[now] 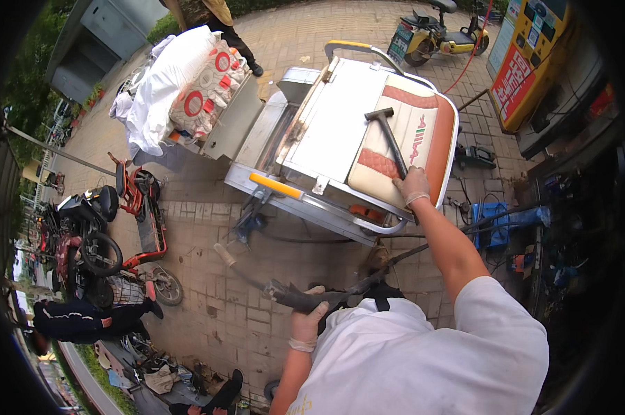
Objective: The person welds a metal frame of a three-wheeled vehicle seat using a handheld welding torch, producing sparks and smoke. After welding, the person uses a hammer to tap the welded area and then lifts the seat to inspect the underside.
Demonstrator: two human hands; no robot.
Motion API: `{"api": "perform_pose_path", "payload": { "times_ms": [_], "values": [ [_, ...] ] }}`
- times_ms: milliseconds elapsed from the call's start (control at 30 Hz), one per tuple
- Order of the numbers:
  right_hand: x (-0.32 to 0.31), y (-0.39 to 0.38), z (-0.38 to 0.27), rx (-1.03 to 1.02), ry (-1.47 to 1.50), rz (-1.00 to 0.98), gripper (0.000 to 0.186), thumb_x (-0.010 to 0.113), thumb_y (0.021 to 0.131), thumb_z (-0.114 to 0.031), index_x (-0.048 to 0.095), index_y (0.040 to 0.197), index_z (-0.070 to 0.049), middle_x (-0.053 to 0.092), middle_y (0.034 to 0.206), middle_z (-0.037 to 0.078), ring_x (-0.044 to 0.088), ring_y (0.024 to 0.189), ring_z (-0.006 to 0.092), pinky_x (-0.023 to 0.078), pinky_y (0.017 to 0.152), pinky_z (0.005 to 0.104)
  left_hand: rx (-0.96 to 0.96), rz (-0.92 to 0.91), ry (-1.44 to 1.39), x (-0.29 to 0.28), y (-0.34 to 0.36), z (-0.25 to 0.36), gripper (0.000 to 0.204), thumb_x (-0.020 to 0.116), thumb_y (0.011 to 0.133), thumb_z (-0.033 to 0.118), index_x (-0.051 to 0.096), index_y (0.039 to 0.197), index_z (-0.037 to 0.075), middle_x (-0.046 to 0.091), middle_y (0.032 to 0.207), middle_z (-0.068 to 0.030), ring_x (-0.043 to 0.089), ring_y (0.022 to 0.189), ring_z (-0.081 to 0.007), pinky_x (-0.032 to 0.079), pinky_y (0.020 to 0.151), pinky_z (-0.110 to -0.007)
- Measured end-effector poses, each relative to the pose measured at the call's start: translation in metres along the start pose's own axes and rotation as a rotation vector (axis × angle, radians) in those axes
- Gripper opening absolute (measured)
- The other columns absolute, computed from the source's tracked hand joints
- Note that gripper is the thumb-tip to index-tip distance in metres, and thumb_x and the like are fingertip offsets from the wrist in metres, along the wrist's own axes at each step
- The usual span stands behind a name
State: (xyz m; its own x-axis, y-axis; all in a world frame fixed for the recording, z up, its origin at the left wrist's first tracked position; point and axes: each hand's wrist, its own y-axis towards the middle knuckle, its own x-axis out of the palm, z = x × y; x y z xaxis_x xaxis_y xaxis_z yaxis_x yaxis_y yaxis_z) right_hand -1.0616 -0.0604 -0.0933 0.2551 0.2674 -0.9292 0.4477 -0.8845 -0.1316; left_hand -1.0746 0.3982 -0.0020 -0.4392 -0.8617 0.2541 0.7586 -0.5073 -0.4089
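Note:
My right hand (415, 185), in a thin glove, is closed round the handle of a hammer (394, 146). The hammer's dark head (379, 114) is over the cream and orange-brown seat cushion (385, 166) of a small cargo vehicle. Low in front of my body, my gloved left hand (309, 317) is wrapped round a long dark metal bar (295, 299). The bar has a thick end to the left, and its other end runs behind my shirt. Beside that thick end is a thinner rod with a pale grip (224, 256).
The vehicle's metal rail (368, 225) stands close ahead. White sacks (170, 90) load its cargo bed. Parked scooters (143, 207) and a seated person (94, 319) are at left; another person (219, 28) stands at the back. At right are a yellow machine (534, 62) and a blue crate (491, 225).

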Motion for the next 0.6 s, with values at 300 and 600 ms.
{"api": "perform_pose_path", "payload": {
  "times_ms": [300, 600],
  "values": [
    [-0.012, 0.027, 0.013, 0.069, 0.503, -0.201, 0.035, 0.064, 0.091, -0.023, 0.065, 0.106, 0.008, 0.073, 0.084, 0.022, 0.073, 0.07, 0.031, 0.057, 0.062, 0.0431, 0.039, 0.075, 0.027, 0.017, 0.001, 0.005, 0.044, 0.078, 0.089, 0.006, 0.065, 0.13, -0.002, 0.066, 0.13, -0.01, 0.061, 0.122, -0.0212, 0.047, 0.108, -0.035],
    [0.003, -0.153, 0.154, 0.418, 1.027, 0.092, 0.026, 0.072, 0.096, -0.024, 0.065, 0.103, -0.001, 0.061, 0.069, 0.003, 0.058, 0.052, 0.0142, 0.047, 0.048, 0.0329, -0.033, -0.113, 0.116, 0.023, 0.026, 0.023, 0.047, 0.079, 0.088, 0.008, 0.062, 0.131, -0.004, 0.065, 0.129, -0.0122, 0.062, 0.118, -0.0242, 0.046, 0.109, -0.038]
  ]
}}
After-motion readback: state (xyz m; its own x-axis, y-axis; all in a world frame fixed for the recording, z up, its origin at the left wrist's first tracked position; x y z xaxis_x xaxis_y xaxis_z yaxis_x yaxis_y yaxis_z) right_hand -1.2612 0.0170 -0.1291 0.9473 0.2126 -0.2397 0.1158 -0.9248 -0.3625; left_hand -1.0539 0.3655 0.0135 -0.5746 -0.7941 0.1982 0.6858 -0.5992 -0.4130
